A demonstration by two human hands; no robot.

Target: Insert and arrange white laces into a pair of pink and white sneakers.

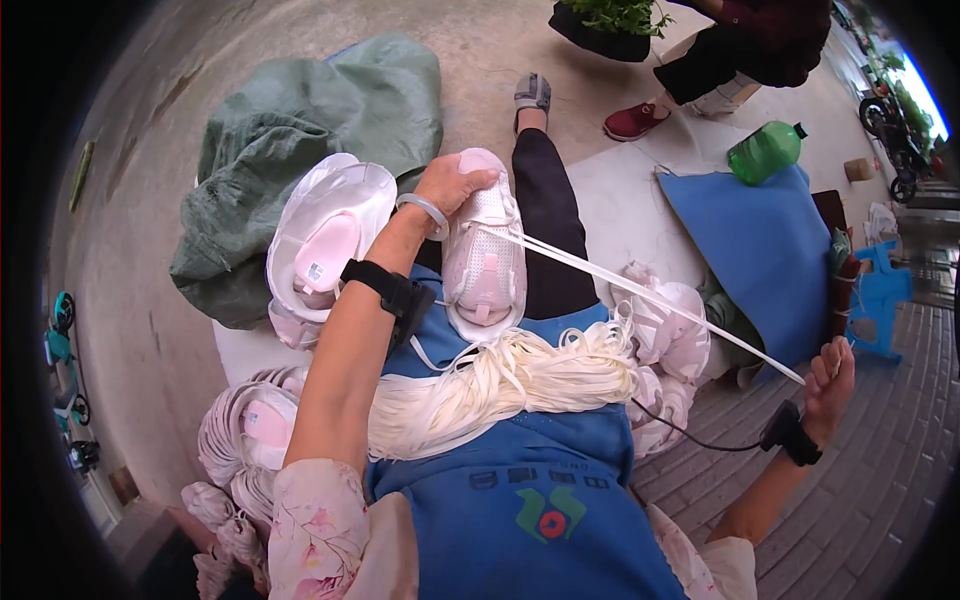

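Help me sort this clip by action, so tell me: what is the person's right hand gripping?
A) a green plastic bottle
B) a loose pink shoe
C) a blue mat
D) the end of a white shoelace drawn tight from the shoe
D: the right hand is closed on the white shoelace, which runs taut up to the pink-and-white shoe that the left hand holds by its toe end.

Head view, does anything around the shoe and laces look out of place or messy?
Nothing stands out. The left hand steadies the pink-white shoe on the lap, the right hand pulls its white lace taut, and the lace bundle lies across the blue apron.
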